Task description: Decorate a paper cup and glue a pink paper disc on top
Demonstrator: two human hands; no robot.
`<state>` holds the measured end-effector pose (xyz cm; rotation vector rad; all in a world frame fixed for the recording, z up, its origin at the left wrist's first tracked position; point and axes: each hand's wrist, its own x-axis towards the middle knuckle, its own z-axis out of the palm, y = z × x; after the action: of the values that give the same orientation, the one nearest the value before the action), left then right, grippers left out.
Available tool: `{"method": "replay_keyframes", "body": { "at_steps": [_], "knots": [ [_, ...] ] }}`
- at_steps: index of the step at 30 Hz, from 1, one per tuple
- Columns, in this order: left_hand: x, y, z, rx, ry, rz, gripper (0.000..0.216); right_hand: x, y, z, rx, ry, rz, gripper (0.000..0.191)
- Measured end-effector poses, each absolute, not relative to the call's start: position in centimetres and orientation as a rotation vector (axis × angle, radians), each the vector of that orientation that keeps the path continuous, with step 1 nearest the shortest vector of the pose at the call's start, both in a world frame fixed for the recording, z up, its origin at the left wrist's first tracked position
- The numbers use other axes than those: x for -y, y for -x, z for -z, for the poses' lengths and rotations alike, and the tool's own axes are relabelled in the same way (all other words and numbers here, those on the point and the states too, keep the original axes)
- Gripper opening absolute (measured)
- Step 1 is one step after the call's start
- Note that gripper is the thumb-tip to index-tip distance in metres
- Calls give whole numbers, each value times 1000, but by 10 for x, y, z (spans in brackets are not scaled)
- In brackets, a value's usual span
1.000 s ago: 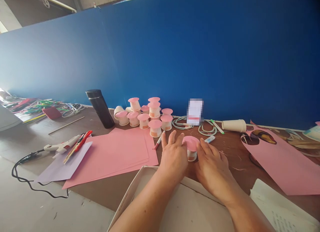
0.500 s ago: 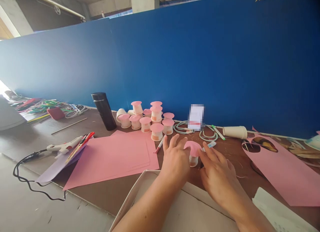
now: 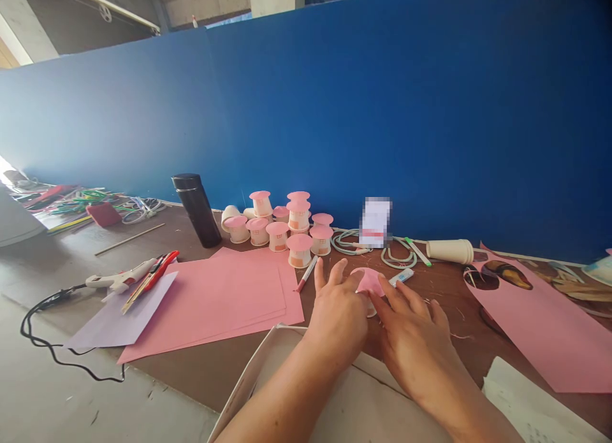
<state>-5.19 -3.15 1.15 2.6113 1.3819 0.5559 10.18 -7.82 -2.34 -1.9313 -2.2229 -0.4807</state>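
In front of me stands a small upside-down paper cup topped by a pink paper roof (image 3: 369,281). My left hand (image 3: 337,306) grips the roof's left side with thumb and index finger, its other fingers raised and apart. From the right, my right hand (image 3: 412,328) presses its fingers on the same roof's edge. Most of the cup under the roof is hidden by my hands. Behind my left hand a group of finished-looking cups with pink roofs (image 3: 299,250) stands, some stacked on others. A marker (image 3: 306,274) lies just left of my left fingers.
Pink paper sheets (image 3: 229,296) lie left, beside a glue gun (image 3: 119,278) and a red utility knife (image 3: 153,278). A black bottle (image 3: 197,210) stands behind them. Cable (image 3: 399,258), a white cup on its side (image 3: 449,250) and sunglasses (image 3: 480,277) lie right. A white box (image 3: 282,331) sits beneath my forearms.
My right hand has shifted left and its fingers have come over the roof's edge. The roof now tilts more toward me and the cup beneath is more covered.
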Motion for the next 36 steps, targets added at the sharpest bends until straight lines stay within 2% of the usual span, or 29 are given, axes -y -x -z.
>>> {"method": "replay_keyframes", "body": {
  "at_steps": [10,17,36],
  "knots": [
    [32,52,-9,-1375,-2666,-562,40,76,-102,27,2170,1907,528,61],
    [33,52,-12,-1364,-2637,-514,41,77,-102,25,2201,1906,489,64],
    [31,53,-8,-1311,-2673,-572,37,74,-107,24,2202,1930,369,57]
  ]
}}
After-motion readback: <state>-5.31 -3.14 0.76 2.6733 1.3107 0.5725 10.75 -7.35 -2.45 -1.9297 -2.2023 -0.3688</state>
